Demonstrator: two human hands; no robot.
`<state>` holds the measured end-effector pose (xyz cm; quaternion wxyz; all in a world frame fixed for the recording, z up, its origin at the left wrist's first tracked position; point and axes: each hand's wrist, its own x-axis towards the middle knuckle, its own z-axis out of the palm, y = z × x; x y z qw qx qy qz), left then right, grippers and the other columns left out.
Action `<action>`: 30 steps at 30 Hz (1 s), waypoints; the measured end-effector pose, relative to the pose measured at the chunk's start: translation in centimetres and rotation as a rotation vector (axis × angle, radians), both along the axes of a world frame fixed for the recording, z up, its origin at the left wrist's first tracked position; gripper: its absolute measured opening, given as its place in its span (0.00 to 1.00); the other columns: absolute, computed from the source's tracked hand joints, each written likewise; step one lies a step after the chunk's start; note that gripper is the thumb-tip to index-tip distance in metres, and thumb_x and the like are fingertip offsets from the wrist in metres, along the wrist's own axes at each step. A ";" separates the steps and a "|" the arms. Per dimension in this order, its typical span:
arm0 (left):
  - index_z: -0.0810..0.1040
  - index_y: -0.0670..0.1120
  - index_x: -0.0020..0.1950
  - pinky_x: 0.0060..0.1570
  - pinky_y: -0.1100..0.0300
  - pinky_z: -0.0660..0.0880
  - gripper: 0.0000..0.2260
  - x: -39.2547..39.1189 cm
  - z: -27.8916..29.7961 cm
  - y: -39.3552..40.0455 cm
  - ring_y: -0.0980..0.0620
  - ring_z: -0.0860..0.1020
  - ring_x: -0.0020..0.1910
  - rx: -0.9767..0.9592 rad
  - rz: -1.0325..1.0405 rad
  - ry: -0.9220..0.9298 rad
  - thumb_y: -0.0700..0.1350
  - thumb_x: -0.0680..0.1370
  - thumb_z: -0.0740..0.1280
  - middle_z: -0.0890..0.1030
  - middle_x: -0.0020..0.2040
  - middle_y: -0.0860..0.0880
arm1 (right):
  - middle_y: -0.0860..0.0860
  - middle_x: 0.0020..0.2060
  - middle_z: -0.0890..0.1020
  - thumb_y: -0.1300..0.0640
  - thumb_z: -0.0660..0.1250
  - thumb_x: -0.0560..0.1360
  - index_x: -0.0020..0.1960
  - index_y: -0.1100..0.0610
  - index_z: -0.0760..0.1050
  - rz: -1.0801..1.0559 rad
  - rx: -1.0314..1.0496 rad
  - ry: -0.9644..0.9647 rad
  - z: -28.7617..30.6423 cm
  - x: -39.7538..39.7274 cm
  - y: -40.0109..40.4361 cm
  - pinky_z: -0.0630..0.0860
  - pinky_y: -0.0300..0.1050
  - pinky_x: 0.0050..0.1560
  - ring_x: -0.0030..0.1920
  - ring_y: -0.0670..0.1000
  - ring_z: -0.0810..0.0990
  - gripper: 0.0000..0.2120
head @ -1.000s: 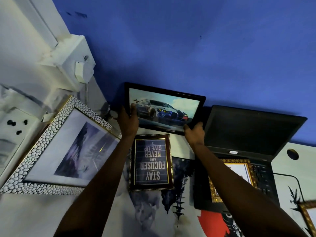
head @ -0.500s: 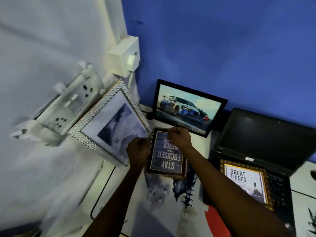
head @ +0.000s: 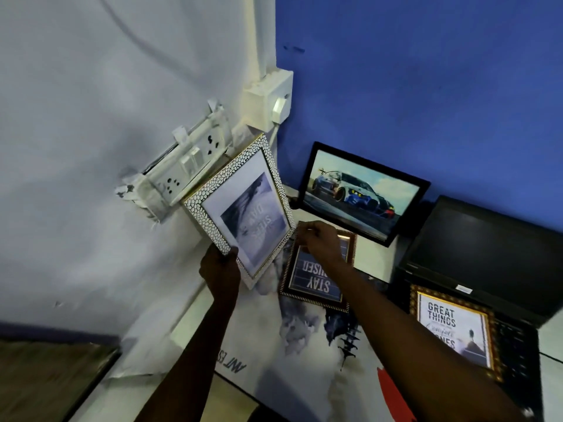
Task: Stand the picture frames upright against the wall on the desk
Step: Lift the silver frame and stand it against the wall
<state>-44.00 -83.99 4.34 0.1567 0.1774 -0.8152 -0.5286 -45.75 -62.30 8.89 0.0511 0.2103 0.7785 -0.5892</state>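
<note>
A black-framed car picture [head: 359, 191] stands leaning against the blue wall at the back of the desk. I hold a white pebble-patterned frame [head: 243, 205] tilted above the desk's left corner: my left hand [head: 220, 268] grips its lower corner and my right hand [head: 318, 239] pinches its right corner. Under my right hand a dark "STAY FOCUSED" frame [head: 316, 278] lies flat on the printed desk mat [head: 292, 354]. A gold "GREAT THINGS" frame [head: 455, 327] lies flat on the laptop keyboard.
An open black laptop [head: 490, 254] sits at the right against the blue wall. White socket boxes [head: 185, 169] and a switch box [head: 269, 102] jut from the left wall. A dark wooden surface [head: 45, 379] sits at the lower left.
Both hands let go of the car picture, which now leans on the wall, and took hold of the white pebble frame, lifting it off the left wall. The view swung left.
</note>
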 end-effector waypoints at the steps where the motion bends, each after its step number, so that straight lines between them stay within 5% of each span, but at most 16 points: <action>1: 0.83 0.39 0.52 0.46 0.49 0.80 0.14 0.2 0.0 0.2 0.40 0.84 0.47 -0.019 -0.010 0.034 0.47 0.72 0.71 0.86 0.47 0.38 | 0.60 0.42 0.87 0.64 0.70 0.76 0.43 0.52 0.82 -0.017 -0.005 0.020 0.5 0.3 0.4 0.83 0.64 0.50 0.42 0.59 0.85 0.08; 7: 0.80 0.45 0.46 0.42 0.44 0.79 0.06 3.0 0.9 1.4 0.39 0.83 0.41 -0.052 0.002 0.119 0.46 0.72 0.72 0.84 0.40 0.39 | 0.54 0.38 0.85 0.61 0.69 0.78 0.52 0.55 0.80 -0.069 0.048 0.149 2.6 2.3 3.2 0.84 0.53 0.45 0.36 0.51 0.84 0.04; 12: 0.73 0.40 0.36 0.32 0.53 0.71 0.10 6.2 4.9 3.0 0.53 0.70 0.32 -0.172 -0.049 0.159 0.41 0.74 0.71 0.75 0.29 0.38 | 0.55 0.41 0.86 0.58 0.69 0.76 0.48 0.48 0.79 -0.031 0.053 0.228 3.8 5.9 5.5 0.84 0.59 0.50 0.41 0.55 0.86 0.05; 15: 0.82 0.39 0.43 0.37 0.61 0.75 0.03 8.0 8.4 5.4 0.57 0.78 0.36 -0.236 -0.176 0.213 0.33 0.72 0.70 0.83 0.36 0.44 | 0.51 0.44 0.85 0.61 0.68 0.78 0.51 0.50 0.80 0.033 0.070 0.340 6.1 9.1 6.7 0.84 0.55 0.54 0.47 0.53 0.85 0.07; 17: 0.83 0.39 0.47 0.41 0.67 0.77 0.12 9.5 11.4 8.0 0.56 0.82 0.40 -0.262 -0.309 0.266 0.29 0.69 0.66 0.84 0.39 0.47 | 0.49 0.45 0.85 0.63 0.68 0.78 0.54 0.54 0.82 0.096 0.117 0.440 8.0 11.9 8.2 0.84 0.50 0.52 0.44 0.48 0.84 0.08; 20: 0.84 0.43 0.48 0.41 0.55 0.79 0.14 11.3 15.2 12.4 0.45 0.84 0.41 -0.477 -0.468 0.294 0.34 0.67 0.65 0.85 0.39 0.44 | 0.49 0.46 0.86 0.61 0.68 0.76 0.55 0.55 0.82 0.190 0.311 0.600 10.3 16.3 11.2 0.84 0.50 0.48 0.43 0.48 0.84 0.09; 24: 0.84 0.47 0.56 0.47 0.53 0.81 0.20 13.9 18.9 19.2 0.42 0.85 0.49 -0.683 -0.641 0.216 0.35 0.67 0.66 0.87 0.47 0.43 | 0.51 0.56 0.82 0.60 0.67 0.74 0.61 0.53 0.78 0.174 0.841 0.838 12.8 21.0 15.8 0.75 0.50 0.57 0.57 0.54 0.79 0.16; 27: 0.85 0.47 0.57 0.46 0.60 0.78 0.20 15.3 20.7 24.2 0.47 0.85 0.50 -0.810 -0.799 0.170 0.33 0.69 0.67 0.87 0.49 0.46 | 0.49 0.60 0.81 0.57 0.70 0.72 0.64 0.51 0.76 0.175 1.160 0.641 13.8 23.0 19.8 0.64 0.52 0.66 0.64 0.54 0.77 0.21; 30: 0.85 0.48 0.54 0.48 0.59 0.78 0.19 15.9 21.2 28.6 0.48 0.85 0.50 -0.863 -0.955 0.252 0.33 0.67 0.69 0.87 0.49 0.47 | 0.51 0.53 0.86 0.54 0.69 0.75 0.60 0.49 0.79 0.190 1.074 0.374 13.0 24.5 23.6 0.63 0.55 0.69 0.58 0.56 0.82 0.13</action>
